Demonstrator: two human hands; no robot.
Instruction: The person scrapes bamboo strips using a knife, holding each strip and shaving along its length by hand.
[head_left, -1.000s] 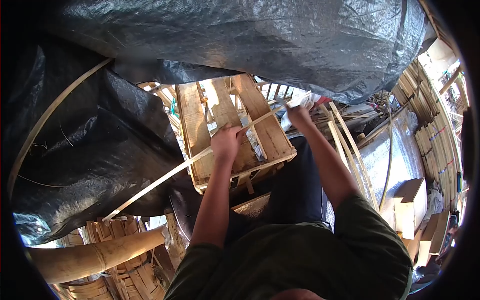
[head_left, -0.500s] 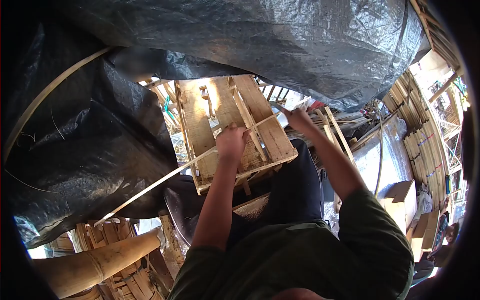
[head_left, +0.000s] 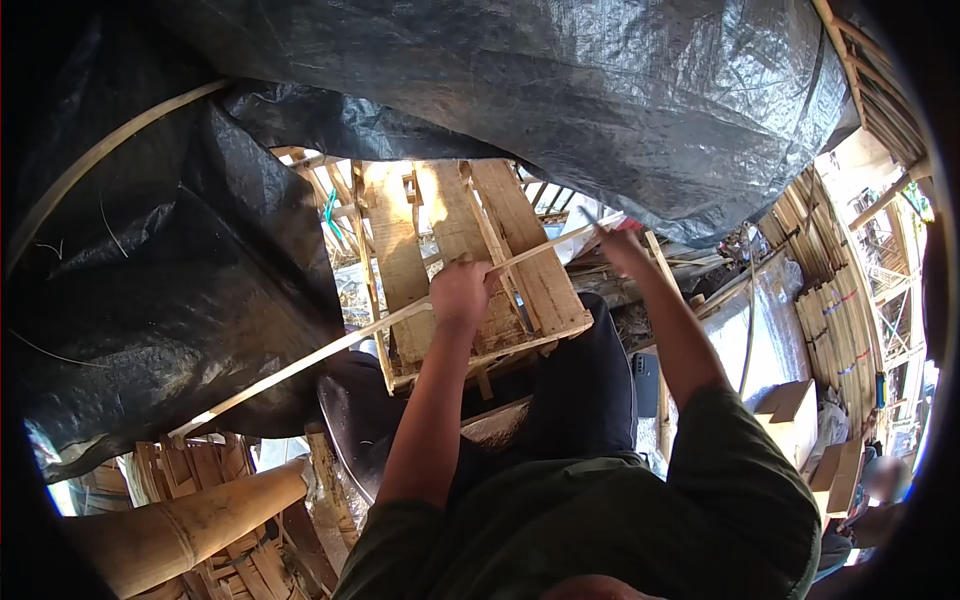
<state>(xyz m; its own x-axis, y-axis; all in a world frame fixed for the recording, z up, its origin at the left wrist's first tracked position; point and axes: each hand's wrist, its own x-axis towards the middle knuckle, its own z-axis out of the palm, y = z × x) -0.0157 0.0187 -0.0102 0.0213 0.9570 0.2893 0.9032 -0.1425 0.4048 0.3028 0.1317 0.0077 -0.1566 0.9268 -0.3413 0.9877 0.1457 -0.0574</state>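
My left hand [head_left: 462, 290] is closed around a long pale wooden strip [head_left: 285, 372], which slants from the lower left up to the right across a slatted wooden crate [head_left: 530, 260]. The crate sits in front of my legs. Near the strip's upper right end, my right hand [head_left: 622, 250] is closed on what looks like a dark knife [head_left: 590, 217], its blade small and partly blurred. The strip passes beside the blade; whether they touch cannot be made out.
Black plastic sheeting [head_left: 150, 300] hangs at left and overhead. A thick bamboo pole [head_left: 190, 530] lies at lower left above woven strips. Cardboard boxes [head_left: 790, 415], a silvery sheet [head_left: 735, 330] and bundled slats [head_left: 835, 320] stand at right. Part of another person [head_left: 880, 510] shows at the lower right edge.
My right hand has moved right and slightly down, away from my left hand, with the blade, toward the strip's upper end. My left hand keeps its hold. The view has shifted a little.
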